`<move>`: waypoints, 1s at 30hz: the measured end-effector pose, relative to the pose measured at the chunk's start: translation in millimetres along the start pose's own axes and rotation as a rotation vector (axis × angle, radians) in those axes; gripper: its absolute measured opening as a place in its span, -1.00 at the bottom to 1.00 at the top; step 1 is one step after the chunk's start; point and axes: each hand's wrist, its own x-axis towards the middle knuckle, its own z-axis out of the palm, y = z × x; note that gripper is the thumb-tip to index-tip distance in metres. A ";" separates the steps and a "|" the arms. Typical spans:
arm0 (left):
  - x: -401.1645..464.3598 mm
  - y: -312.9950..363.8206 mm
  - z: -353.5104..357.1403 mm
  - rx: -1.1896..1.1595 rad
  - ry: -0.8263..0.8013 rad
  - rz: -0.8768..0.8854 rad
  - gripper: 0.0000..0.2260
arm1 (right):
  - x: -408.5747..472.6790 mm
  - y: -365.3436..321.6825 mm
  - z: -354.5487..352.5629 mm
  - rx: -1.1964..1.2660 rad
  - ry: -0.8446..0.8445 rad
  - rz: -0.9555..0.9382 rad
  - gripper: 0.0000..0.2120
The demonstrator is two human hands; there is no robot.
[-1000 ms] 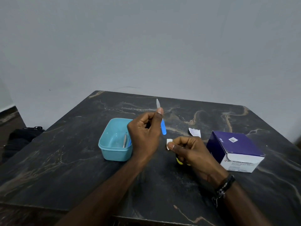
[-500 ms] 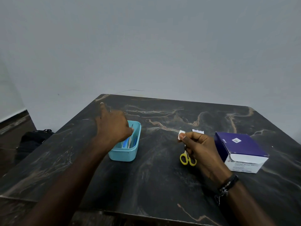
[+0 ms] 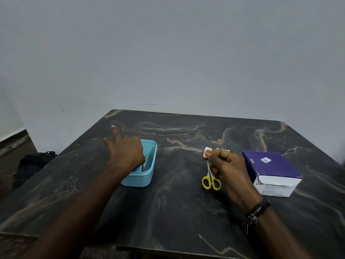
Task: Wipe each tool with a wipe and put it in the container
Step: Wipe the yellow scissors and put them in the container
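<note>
- Head view: the left hand [image 3: 127,152] sits over the blue container [image 3: 144,176], fingers stretched out, holding nothing.
- The tools [image 3: 146,163] stand inside, under its palm.
- The right hand [image 3: 227,169] pinches a small white wipe [image 3: 206,152] at its fingertips.
- Yellow scissors [image 3: 211,179] lie just under those fingers.

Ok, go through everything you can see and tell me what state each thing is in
Left hand: over the container, fingers extended.
Right hand: pinching a wipe.
Container: uncovered, tools inside.
Scissors: closed, flat on the table.
Swab box: closed.
</note>
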 end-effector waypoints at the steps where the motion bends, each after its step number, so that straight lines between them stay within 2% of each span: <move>1: 0.4 0.0 0.4 -0.008 -0.006 0.001 -0.62 | -0.1 -0.4 0.1 0.004 0.000 0.002 -0.84; 5: -4.2 -2.2 -4.1 -0.005 0.011 0.000 -0.67 | -0.7 -2.1 0.2 0.021 0.014 0.007 -0.86; 7: -14.2 -0.5 -12.4 0.019 0.136 0.020 -0.68 | -0.6 -2.4 0.1 0.035 0.028 0.002 -0.87; 9: -30.6 7.9 -21.8 -0.001 0.334 0.130 -0.69 | 0.1 -2.2 0.3 0.038 0.047 -0.006 -0.87; 12: -69.5 33.7 -29.6 -0.432 0.600 0.392 -0.82 | 1.7 -1.3 0.5 0.036 0.073 -0.027 -0.86; 14: -89.1 54.6 -29.1 -0.599 0.716 0.518 -0.86 | 2.0 -0.8 0.7 0.042 0.089 -0.037 -0.84; 15: -96.0 64.4 -29.0 -0.602 0.709 0.564 -0.87 | 2.1 -0.9 0.6 0.056 0.101 -0.039 -0.84; 16: -99.9 73.3 -27.9 -0.574 0.630 0.593 -0.86 | 1.9 -1.6 0.2 0.071 0.113 -0.042 -0.84; 19: -97.1 94.6 -18.6 -0.448 0.247 0.547 -0.88 | 1.5 -3.4 0.0 0.106 0.146 -0.055 -0.85; 22: -90.0 105.1 -10.6 -0.427 0.008 0.536 -0.86 | 1.3 -3.6 0.9 0.125 0.163 -0.062 -0.82; 24: -88.8 109.9 -8.7 -0.405 -0.063 0.521 -0.80 | 0.9 -3.7 2.1 0.130 0.157 -0.061 -0.81; 30: -87.5 124.9 -1.3 -0.356 -0.086 0.509 -0.71 | 0.4 -5.1 1.5 0.138 0.157 -0.059 -0.83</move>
